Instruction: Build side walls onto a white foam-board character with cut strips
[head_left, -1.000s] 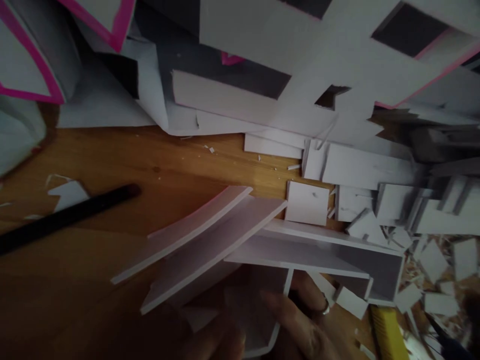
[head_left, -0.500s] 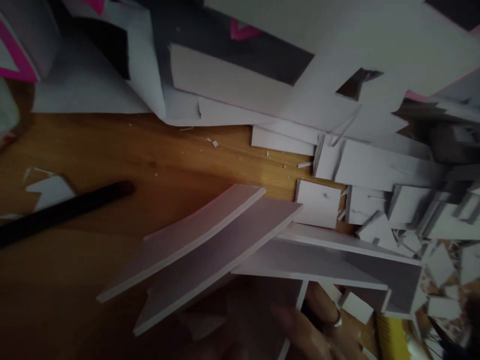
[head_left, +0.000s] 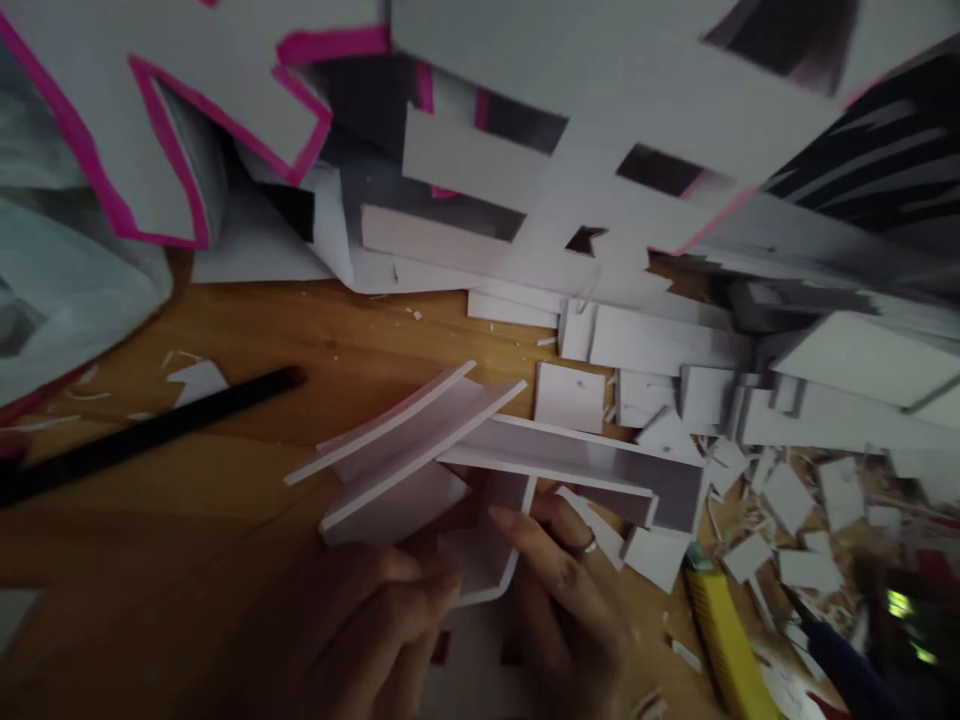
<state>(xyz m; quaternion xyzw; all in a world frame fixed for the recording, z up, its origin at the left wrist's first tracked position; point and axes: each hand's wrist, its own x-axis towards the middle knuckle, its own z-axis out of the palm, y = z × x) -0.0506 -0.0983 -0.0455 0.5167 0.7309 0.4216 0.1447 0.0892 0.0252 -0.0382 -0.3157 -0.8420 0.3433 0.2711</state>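
Both hands are at a white foam board structure (head_left: pixel 585 462) made of long, thin strips joined at angles. My left hand (head_left: pixel 367 625) has thumb and fingers pinched at the lower end of its small bent piece (head_left: pixel 484 585). My right hand (head_left: pixel 574 590), with a ring on one finger, grips the same piece by its upright edge. Beyond the fingers, two slanting strips (head_left: pixel 420 465) and a long open channel spread left and right. Below, between the hands, lies a white surface (head_left: pixel 469 655) with dark cut-outs, partly hidden.
A yellow cutter knife (head_left: pixel 727 640) and a dark blue handle (head_left: pixel 844 650) lie at right among white offcuts (head_left: pixel 802 570). A black bar (head_left: pixel 165 430) lies at left, near a plastic bag (head_left: pixel 67 290). Large white boards (head_left: pixel 480 240) with pink edges stand behind.
The view has pulled back and tilted upward, so the structure looks smaller. My left hand, dark and barely visible before, now shows pinching the piece. My right hand stays on its edge.
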